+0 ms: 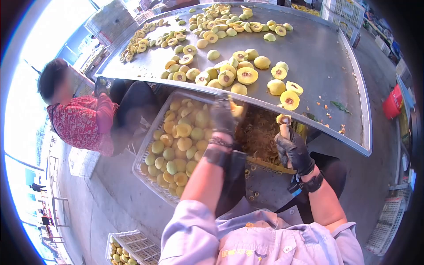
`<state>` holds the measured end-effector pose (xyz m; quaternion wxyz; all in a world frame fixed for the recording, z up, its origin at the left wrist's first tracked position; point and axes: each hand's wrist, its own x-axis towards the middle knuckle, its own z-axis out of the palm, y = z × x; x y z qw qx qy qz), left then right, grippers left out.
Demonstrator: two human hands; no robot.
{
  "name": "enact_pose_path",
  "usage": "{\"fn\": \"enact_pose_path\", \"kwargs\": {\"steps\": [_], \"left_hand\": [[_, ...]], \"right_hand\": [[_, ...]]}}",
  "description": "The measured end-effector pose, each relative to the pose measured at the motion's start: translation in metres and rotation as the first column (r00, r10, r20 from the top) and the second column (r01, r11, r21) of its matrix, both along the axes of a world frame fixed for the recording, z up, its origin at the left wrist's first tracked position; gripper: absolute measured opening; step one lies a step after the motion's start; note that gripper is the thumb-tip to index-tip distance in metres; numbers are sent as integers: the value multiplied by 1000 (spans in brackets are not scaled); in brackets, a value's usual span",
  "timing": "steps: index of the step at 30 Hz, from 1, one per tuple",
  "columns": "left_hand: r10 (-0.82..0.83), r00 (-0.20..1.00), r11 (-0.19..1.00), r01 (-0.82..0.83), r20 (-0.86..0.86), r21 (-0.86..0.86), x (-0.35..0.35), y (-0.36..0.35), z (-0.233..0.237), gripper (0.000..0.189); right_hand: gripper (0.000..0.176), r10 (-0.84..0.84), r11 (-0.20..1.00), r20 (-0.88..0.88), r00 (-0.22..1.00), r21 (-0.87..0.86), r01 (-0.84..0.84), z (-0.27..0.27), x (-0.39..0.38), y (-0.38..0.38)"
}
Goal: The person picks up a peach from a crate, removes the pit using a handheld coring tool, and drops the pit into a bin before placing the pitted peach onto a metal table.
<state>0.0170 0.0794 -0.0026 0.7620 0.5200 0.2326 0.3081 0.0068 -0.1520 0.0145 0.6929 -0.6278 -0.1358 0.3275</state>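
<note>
My left hand (223,117), in a dark glove and blurred by motion, is over the right side of a crate of peach halves. A yellow peach half (237,109) shows at its fingers, which look closed on it. My right hand (295,152), also in a dark glove, is closed round the pale handle of a pitting tool (285,131). At the tool's tip is a pale piece with a brown centre (283,119). Below and between my hands stands a yellow-rimmed crate (265,165) of brown scraps. Cut peaches (247,75) lie along the table's near edge.
The metal table (318,57) has a raised rim and carries many peach halves. The white crate (140,152) of peach halves stands at my left. Another crate (137,245) is at lower left. A person in a red patterned top (81,123) sits at left. A red container (392,102) stands right.
</note>
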Motion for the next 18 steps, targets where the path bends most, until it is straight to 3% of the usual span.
{"fn": "enact_pose_path", "kwargs": {"steps": [1, 2, 4, 5, 6, 8, 9, 11, 12, 15, 18], "left_hand": [[53, 996, 837, -9, -66, 547, -2, 34, -24, 27], [265, 964, 413, -107, -7, 904, -3, 68, -49, 26], [287, 946, 291, 65, -152, 954, -33, 81, -21, 40], [310, 926, 225, 147, -214, 963, -48, 85, -11, 48], [299, 879, 219, 314, -370, 924, -61, 93, -24, 46], [272, 700, 204, 629, -660, 751, -89, 106, -69, 42], [293, 696, 245, 609, -656, 755, -98, 109, -76, 46], [333, 690, 318, 559, -642, 766, -105, 121, -86, 53], [399, 695, 396, 457, -598, 796, -105, 131, -91, 56], [739, 623, 161, 205, -255, 966, -97, 165, -115, 57], [617, 560, 377, 406, -553, 832, -99, 168, -104, 58]], "right_hand": [[21, -45, 994, 116, 992, -96, 56, -17, 6, -4], [27, 140, 939, 370, 919, -344, -5, -45, 18, -12], [30, 194, 866, 528, 827, -488, 108, -105, 21, -24], [31, 153, 850, 455, 877, -514, 118, -97, 17, -20], [32, 105, 832, 381, 919, -539, 128, -87, 12, -16], [34, 411, 716, 442, 798, -698, 18, -116, 14, -32], [36, 549, 637, 442, 709, -770, -14, -124, 13, -38], [35, 671, 466, 254, 696, -875, -130, -127, 10, -42], [35, 723, 365, 150, 674, -912, -187, -123, 11, -41], [37, 439, 651, 427, 790, -758, 48, -88, 2, -26], [38, 528, 568, 356, 771, -823, -9, -99, 0, -22]]}}
